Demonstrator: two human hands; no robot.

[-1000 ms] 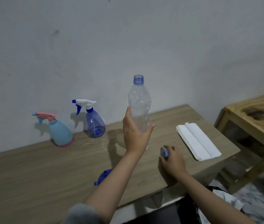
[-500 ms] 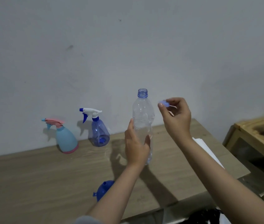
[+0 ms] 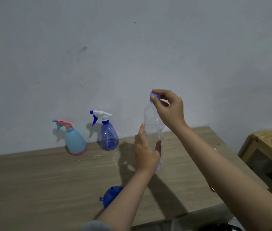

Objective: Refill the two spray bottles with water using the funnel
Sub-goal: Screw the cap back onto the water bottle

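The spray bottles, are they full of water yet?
Looks nearly finished: both sprayers stand capped by the wall, though their water level can't be seen. The funnel lies aside on the table. Now the right hand sets the cap on the seemingly empty bottle, held in the left hand's grip.

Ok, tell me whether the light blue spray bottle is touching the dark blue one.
Apart. The head view shows the light blue spray bottle and the dark blue spray bottle standing side by side against the wall, with a strip of bare table between their bases.
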